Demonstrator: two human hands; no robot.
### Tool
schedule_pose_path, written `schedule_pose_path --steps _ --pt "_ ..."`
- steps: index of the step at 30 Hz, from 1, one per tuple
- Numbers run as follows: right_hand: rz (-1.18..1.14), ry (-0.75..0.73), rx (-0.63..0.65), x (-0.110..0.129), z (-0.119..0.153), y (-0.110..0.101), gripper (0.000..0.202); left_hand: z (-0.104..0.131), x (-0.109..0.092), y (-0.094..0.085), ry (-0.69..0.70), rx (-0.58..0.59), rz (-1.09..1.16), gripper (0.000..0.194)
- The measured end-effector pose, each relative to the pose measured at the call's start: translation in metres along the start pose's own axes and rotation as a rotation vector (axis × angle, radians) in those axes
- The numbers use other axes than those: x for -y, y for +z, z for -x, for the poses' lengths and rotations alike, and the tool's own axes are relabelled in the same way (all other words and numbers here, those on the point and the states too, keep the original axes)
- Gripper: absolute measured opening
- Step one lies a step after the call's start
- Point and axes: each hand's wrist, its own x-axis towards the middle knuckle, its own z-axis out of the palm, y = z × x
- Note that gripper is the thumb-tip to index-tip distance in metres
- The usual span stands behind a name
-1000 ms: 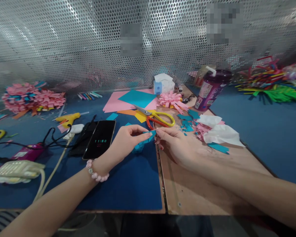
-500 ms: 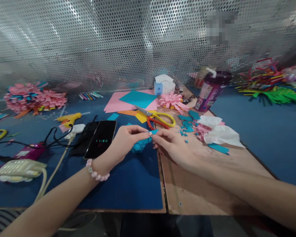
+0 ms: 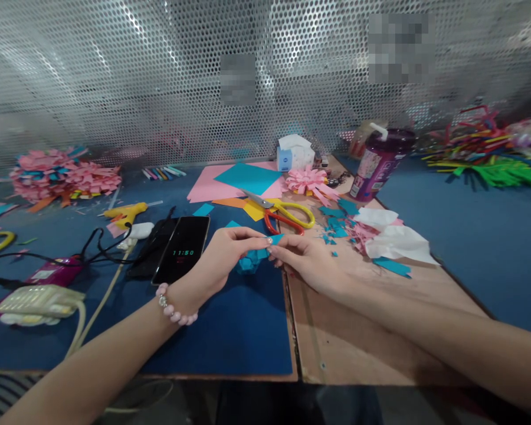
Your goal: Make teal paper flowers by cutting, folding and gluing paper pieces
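Observation:
A small piece of blue paper (image 3: 276,239) is pinched between my two hands, over the seam where the blue and wooden tabletops meet. My left hand (image 3: 234,251), with a pink bead bracelet at the wrist, grips its left side between thumb and fingers. My right hand (image 3: 307,260) holds its right side in a pinch. Below and partly behind my fingers lie several folded blue paper pieces (image 3: 248,264). Just beyond are scissors (image 3: 292,213) with yellow and red handles, lying across orange and yellow paper.
A phone (image 3: 181,251) lies left of my hands, near a yellow glue gun (image 3: 126,213) and a power strip (image 3: 39,302) with cables. Blue scraps (image 3: 336,225) and crumpled tissue (image 3: 400,243) lie right. Farther back stand a tissue box (image 3: 295,156) and a purple cup (image 3: 378,165).
The pinched blue paper has tilted slightly, and the fingertips have shifted a little on it. Both hands stay in nearly the same place; the rest looks unchanged.

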Motion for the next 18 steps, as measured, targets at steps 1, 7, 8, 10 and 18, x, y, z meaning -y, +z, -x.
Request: schedule_pose_path --steps 1,7,8,10,18 --pt "0.007 0.004 0.014 -0.0001 -0.0003 0.0001 0.032 0.0004 0.0002 0.0002 0.000 0.000 0.011 0.008" --pt "0.019 -0.029 0.029 0.0018 0.0020 0.0019 0.030 0.0029 -0.0010 0.0020 -0.001 0.004 0.056 0.008" --pt "0.015 -0.025 0.031 0.0016 0.0019 0.0019 0.030 0.0028 -0.0007 0.0021 0.005 0.004 0.058 0.008" --pt "-0.014 -0.003 0.041 0.0007 0.0013 0.0019 0.029 0.0022 0.0008 0.0021 0.022 -0.002 0.063 0.009" --pt "-0.093 0.048 0.068 0.0016 0.0010 0.0031 0.025 0.0015 0.0030 0.0015 0.036 -0.002 0.035 0.011"
